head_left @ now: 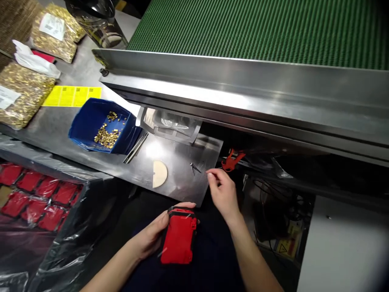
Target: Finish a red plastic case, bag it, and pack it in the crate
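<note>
My left hand (pixel 154 231) is wrapped round a red plastic case with black edges (pixel 178 239), held upright over my lap. At the right corner of the metal table, my right hand (pixel 223 192) is raised with thumb and fingers pinched together. Whatever may be between those fingertips is too small to make out. Close to it on the tabletop lies a small pair of metal snips (pixel 194 167). A cream half-round piece (pixel 159 174) rests further left. Small brass-coloured parts (pixel 107 137) lie inside a blue bin (pixel 83 125).
A box cutter (pixel 135 148) lies beside the bin, near a grey tray (pixel 173 125). The conveyor's metal edge (pixel 227 93) overhangs the table. An orange-handled tool (pixel 232 159) sits beyond its corner. A lined box (pixel 91 194) on the left holds several red parts (pixel 50 217).
</note>
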`<control>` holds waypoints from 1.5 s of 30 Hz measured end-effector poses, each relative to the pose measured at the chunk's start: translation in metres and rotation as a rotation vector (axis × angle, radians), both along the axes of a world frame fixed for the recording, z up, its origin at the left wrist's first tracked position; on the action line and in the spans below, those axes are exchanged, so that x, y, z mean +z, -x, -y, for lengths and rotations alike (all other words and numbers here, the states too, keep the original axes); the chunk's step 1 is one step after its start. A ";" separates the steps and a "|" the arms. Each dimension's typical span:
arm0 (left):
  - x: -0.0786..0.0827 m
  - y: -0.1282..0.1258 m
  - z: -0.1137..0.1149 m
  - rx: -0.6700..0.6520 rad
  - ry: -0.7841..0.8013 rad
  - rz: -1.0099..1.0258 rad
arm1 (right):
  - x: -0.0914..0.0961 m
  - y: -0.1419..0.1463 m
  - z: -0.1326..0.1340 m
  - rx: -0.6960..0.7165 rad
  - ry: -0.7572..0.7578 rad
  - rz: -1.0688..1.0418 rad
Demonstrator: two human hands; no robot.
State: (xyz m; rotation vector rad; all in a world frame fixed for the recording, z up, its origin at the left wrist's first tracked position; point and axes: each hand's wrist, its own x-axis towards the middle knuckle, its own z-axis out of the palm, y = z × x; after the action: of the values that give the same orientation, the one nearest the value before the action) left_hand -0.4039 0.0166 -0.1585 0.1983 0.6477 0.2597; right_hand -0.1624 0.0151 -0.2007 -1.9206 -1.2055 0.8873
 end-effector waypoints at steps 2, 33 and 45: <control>0.003 -0.007 -0.002 0.027 0.064 -0.006 | 0.003 0.014 -0.019 0.118 0.004 0.029; -0.006 0.036 0.060 0.317 -0.051 -0.253 | 0.039 0.064 -0.003 0.525 -0.059 -0.070; -0.008 0.024 0.061 0.320 -0.020 -0.093 | 0.058 0.022 0.104 0.252 0.407 -0.184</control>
State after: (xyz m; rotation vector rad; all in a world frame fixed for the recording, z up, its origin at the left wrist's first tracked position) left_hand -0.4281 -0.0445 -0.1664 0.1259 0.7687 0.5671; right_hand -0.1840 -0.0885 -0.1430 -1.9624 -1.2431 1.5068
